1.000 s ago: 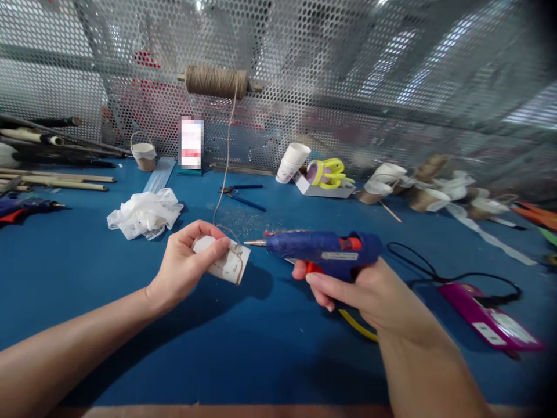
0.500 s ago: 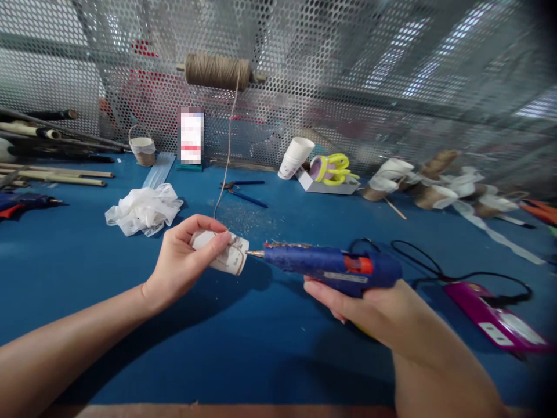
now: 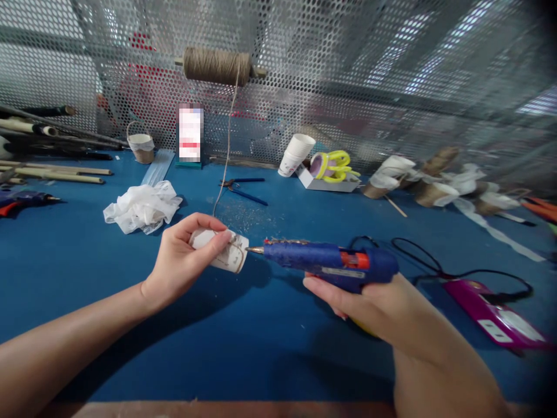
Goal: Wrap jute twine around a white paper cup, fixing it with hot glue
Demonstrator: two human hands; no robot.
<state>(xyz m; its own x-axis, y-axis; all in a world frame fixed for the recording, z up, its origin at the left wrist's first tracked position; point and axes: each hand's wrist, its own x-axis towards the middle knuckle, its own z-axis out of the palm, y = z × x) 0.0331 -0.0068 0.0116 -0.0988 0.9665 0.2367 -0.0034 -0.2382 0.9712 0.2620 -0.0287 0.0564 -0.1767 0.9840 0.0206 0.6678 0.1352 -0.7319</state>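
Note:
My left hand [image 3: 191,247] is closed round a small white paper cup [image 3: 234,259], tipped on its side, with the thumb pressing on its wall. Brown twine [image 3: 224,165] runs down from a spool [image 3: 216,65] to the cup, and a loop of it lies along the cup's side near the end. In my right hand [image 3: 348,299] is a blue hot glue gun [image 3: 313,259], gripped by its handle. Its metal nozzle points left, at or very near the cup's end; I cannot tell whether they touch. The fingers on the trigger are mostly hidden.
Blue pliers [image 3: 246,190] and crumpled white mesh ribbon [image 3: 145,207] lie beyond my hands. Behind are stacked cups [image 3: 296,155], a box with yellow-handled scissors [image 3: 333,180] and a small twine basket [image 3: 141,149]. A purple power strip [image 3: 491,313] with black cord sits right.
The view has shifted very slightly. Both hands, the cup and the glue gun keep nearly the same positions, with the nozzle still at the cup's end.

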